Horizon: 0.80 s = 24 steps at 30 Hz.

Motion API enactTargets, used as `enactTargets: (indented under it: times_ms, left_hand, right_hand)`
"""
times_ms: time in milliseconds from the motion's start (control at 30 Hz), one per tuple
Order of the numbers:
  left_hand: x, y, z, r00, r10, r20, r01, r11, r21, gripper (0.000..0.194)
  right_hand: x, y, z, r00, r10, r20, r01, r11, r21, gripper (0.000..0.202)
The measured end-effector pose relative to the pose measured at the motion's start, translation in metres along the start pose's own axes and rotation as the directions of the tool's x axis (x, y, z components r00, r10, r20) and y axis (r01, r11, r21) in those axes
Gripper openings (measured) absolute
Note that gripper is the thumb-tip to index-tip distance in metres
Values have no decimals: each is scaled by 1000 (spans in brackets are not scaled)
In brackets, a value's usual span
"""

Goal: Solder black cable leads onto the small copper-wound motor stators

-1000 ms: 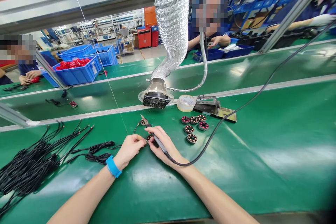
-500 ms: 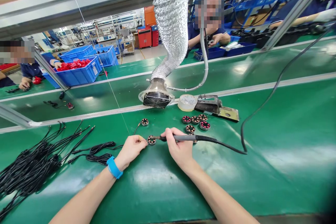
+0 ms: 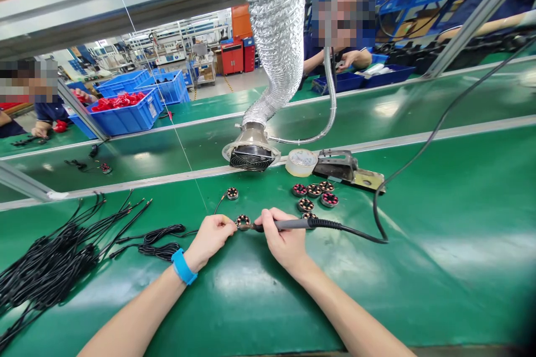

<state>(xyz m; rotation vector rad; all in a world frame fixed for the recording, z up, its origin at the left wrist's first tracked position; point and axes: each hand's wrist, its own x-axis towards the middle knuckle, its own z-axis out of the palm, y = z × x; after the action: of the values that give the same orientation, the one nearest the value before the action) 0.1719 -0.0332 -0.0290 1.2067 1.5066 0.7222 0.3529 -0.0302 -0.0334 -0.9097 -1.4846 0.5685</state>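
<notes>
My right hand (image 3: 285, 237) grips a soldering iron (image 3: 295, 224) like a pen, its tip pointing left onto the near side of a small round motor stator (image 3: 243, 221) with copper coils. Beside that stator, my left hand (image 3: 215, 236) is closed in a pinch. A black cable (image 3: 191, 232) runs into its fingers from the left; the pinched end is hidden. A second stator (image 3: 232, 193) with a lead attached lies just behind. Several more stators (image 3: 314, 190) sit right of the iron, one partly covered by it.
A fan hood (image 3: 251, 157) on a foil duct (image 3: 276, 39) hangs over the bench. Behind the stators stand a tape roll (image 3: 301, 162) and a soldering iron stand (image 3: 349, 170). Black cables (image 3: 54, 262) are heaped at left. The iron's cord (image 3: 412, 170) loops right. Co-workers sit opposite.
The iron's tip has shifted slightly toward me, from the top of the stator to its near edge. My left hand keeps its pinch beside the stator. The view has moved slightly.
</notes>
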Motion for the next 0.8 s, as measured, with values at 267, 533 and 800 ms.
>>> enactTargets:
  times_ms: [267, 533, 800]
  left_hand:
    - [-1, 2, 1, 1000, -16, -2, 16, 1000, 3, 19]
    - [0, 4, 1, 1000, -12, -11, 12, 1000, 10, 19]
    - [-1, 3, 0, 1000, -6, -9, 6, 1000, 16, 21]
  right_hand:
    - [0, -2, -1, 1000, 4, 10, -5, 1000, 5, 38]
    - [-2, -1, -1, 1000, 19, 10, -19, 1000, 11, 37]
    - [1, -3, -2, 996, 40, -74, -38, 999, 19, 39]
